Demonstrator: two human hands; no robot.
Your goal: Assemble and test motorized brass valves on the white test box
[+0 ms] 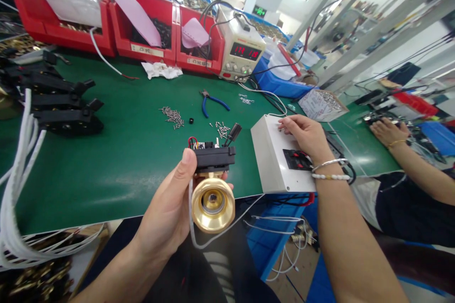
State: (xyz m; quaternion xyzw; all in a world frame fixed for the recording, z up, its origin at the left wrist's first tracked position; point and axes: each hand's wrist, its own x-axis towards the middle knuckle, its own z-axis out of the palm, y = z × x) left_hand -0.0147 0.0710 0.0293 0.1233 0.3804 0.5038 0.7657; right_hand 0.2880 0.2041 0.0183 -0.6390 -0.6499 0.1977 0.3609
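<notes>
the left hand (165, 213) holds a brass valve (213, 220) with a black housing (215, 157) on its far side, lifted at the near edge of the green desk (142, 151). that grip is clamped on the unit, the thumb against the housing's left end. the housing's long axis runs left to right; the round brass mouth faces near.

the relation that counts is between this unit and the pale box (266, 163): the box sits just to the right, with a narrow strip of desk between, and the two are apart. the right hand (305, 137) is over the box, its thumb and index finger together at a small metal fitting (281, 128) on the top's far left part; i cannot tell whether they squeeze it. the black terminal block (296, 159) lies nearer, by the right wrist. a pale cable (202, 247) loops below the valve and rises rightward toward the box's near side.
</notes>
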